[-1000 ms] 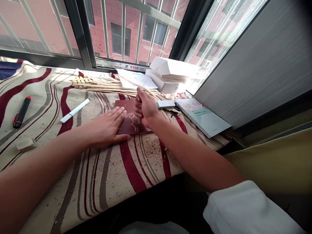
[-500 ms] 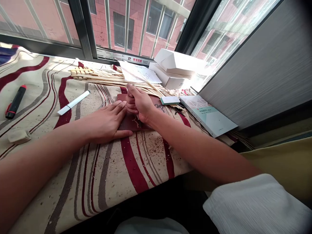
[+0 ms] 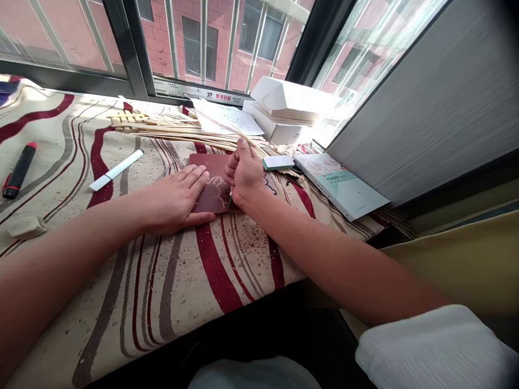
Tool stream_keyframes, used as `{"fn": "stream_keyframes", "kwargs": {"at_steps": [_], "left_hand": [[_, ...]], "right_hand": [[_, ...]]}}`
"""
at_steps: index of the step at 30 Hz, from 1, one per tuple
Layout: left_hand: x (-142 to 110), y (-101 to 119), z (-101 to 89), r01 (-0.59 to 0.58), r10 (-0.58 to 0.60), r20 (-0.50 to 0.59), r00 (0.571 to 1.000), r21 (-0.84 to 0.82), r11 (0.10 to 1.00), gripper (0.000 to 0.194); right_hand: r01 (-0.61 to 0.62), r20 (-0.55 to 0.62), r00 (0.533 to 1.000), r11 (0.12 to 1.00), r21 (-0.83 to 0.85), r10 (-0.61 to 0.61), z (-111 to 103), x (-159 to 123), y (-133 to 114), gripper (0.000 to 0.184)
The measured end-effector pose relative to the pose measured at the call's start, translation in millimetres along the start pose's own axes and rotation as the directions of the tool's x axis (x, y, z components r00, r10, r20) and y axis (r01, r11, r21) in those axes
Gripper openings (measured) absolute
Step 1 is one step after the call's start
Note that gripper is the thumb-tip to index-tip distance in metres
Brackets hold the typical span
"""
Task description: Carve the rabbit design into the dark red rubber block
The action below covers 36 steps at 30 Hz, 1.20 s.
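Note:
A reddish-brown board (image 3: 208,201) lies flat on the cloth, with pale carved lines on its face and a dark drawn curve near its right side. Across its left edge my left hand (image 3: 178,197) rests flat, fingers stretched out and thumb along the near edge. My right hand (image 3: 245,172) is closed in a fist, thumb up, around a thin carving tool (image 3: 230,201). Only the tool's slim lower end shows below the fist, its tip at the board near the carved lines; the handle is hidden in my fingers.
Crumbs and shavings dot the striped cloth (image 3: 211,259). At left lie a black-and-red marker-like tool (image 3: 19,170), a white stick (image 3: 117,170) and a pale lump (image 3: 27,228). Behind are thin wooden strips (image 3: 162,132), papers (image 3: 227,119) and a white box (image 3: 279,127); a book (image 3: 340,186) lies right.
My right hand has moved right across the board and turned more upright, uncovering carved lines and the tool's tip. My left hand stays flat on the board. The view has shifted slightly.

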<state>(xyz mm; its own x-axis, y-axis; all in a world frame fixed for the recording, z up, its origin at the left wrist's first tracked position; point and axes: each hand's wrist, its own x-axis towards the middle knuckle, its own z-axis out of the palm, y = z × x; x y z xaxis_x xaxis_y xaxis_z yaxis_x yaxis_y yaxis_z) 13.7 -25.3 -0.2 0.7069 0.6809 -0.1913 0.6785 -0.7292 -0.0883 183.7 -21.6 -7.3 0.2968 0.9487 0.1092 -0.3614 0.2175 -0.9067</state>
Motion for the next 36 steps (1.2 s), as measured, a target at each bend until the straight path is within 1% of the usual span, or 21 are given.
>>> {"fn": "stream_keyframes", "kwargs": {"at_steps": [2, 4, 5, 8, 9, 10, 11, 13, 15, 16, 18, 21, 22, 23, 25, 26, 27, 31, 34, 36], "left_hand": [[0, 0, -0.7, 0.004, -0.004, 0.004, 1.0, -0.007, 1.0, 0.1], [0, 0, -1.0, 0.003, -0.003, 0.008, 1.0, -0.006, 1.0, 0.099], [0, 0, -1.0, 0.003, -0.003, 0.011, 1.0, -0.002, 1.0, 0.099], [0, 0, -1.4, 0.008, -0.008, 0.009, 1.0, -0.003, 1.0, 0.1], [0, 0, -1.6, 0.008, -0.008, 0.004, 1.0, -0.008, 1.0, 0.1], [0, 0, -1.8, 0.007, -0.007, 0.0, 1.0, -0.014, 1.0, 0.1], [0, 0, -1.9, 0.005, -0.005, -0.001, 1.0, -0.019, 1.0, 0.101], [0, -1, -1.7, -0.004, 0.004, -0.001, 1.0, -0.025, 1.0, 0.102], [-1, -2, -0.7, -0.018, 0.018, -0.01, 1.0, -0.038, 0.999, 0.103], [-1, -4, 0.1, -0.025, 0.025, -0.019, 1.0, -0.044, 0.999, 0.104], [-1, -6, 2.0, -0.042, 0.039, -0.046, 0.998, -0.051, 0.998, 0.106], [0, -9, 4.1, -0.085, 0.079, -0.088, 0.993, -0.068, 0.994, 0.108], [0, -9, 4.2, -0.088, 0.08, -0.094, 0.992, -0.075, 0.993, 0.108], [0, -9, 4.1, -0.081, 0.074, -0.092, 0.993, -0.081, 0.993, 0.108], [0, -7, 3.3, -0.046, 0.041, -0.069, 0.997, -0.079, 0.996, 0.108], [0, -6, 2.8, -0.029, 0.025, -0.057, 0.998, -0.074, 0.997, 0.108], [-1, -5, 2.3, -0.019, 0.016, -0.047, 0.999, -0.07, 0.997, 0.107], [-2, -3, 1.5, -0.017, 0.015, -0.042, 0.999, -0.04, 0.999, 0.107], [-2, -3, 1.8, -0.027, 0.026, -0.045, 0.999, -0.027, 0.999, 0.108], [-3, -3, 2.0, -0.032, 0.03, -0.051, 0.998, -0.044, 0.999, 0.109]], "right_hand": [[-0.053, 0.022, 0.998, 0.993, 0.107, 0.051, 3, -7, -9, 0.047], [-0.082, 0.043, 0.996, 0.985, 0.153, 0.077, 8, -14, -16, 0.047], [-0.086, 0.032, 0.996, 0.984, 0.159, 0.082, 11, -16, -18, 0.047], [-0.037, -0.056, 0.997, 0.987, 0.157, 0.046, 16, -19, -21, 0.045], [-0.025, -0.064, 0.997, 0.988, 0.154, 0.035, 16, -19, -21, 0.045], [-0.032, -0.042, 0.998, 0.987, 0.156, 0.039, 16, -18, -21, 0.045], [-0.059, 0.005, 0.998, 0.985, 0.165, 0.059, 14, -17, -21, 0.046], [-0.148, 0.152, 0.981, 0.971, 0.189, 0.12, 9, -13, -21, 0.05], [-0.222, 0.305, 0.94, 0.954, 0.203, 0.154, 3, -10, -21, 0.052], [-0.243, 0.36, 0.92, 0.947, 0.211, 0.156, 1, -10, -20, 0.053], [-0.299, 0.447, 0.876, 0.931, 0.209, 0.181, -1, -10, -21, 0.055], [-0.389, 0.561, 0.789, 0.91, 0.145, 0.248, 1, -13, -25, 0.055], [-0.383, 0.571, 0.784, 0.914, 0.133, 0.245, 2, -15, -28, 0.055], [-0.351, 0.553, 0.803, 0.926, 0.14, 0.221, 3, -16, -32, 0.055], [-0.248, 0.449, 0.881, 0.953, 0.172, 0.148, 3, -16, -38, 0.055], [-0.205, 0.396, 0.91, 0.963, 0.172, 0.123, 2, -16, -40, 0.055], [-0.184, 0.362, 0.925, 0.971, 0.155, 0.118, 2, -16, -41, 0.054], [-0.18, 0.313, 0.937, 0.982, 0.058, 0.153, 5, -15, -35, 0.052], [-0.117, 0.246, 0.963, 0.993, 0.021, 0.108, 13, -16, -29, 0.05], [-0.094, 0.218, 0.972, 0.996, -0.005, 0.093, 18, -17, -28, 0.048]]}}
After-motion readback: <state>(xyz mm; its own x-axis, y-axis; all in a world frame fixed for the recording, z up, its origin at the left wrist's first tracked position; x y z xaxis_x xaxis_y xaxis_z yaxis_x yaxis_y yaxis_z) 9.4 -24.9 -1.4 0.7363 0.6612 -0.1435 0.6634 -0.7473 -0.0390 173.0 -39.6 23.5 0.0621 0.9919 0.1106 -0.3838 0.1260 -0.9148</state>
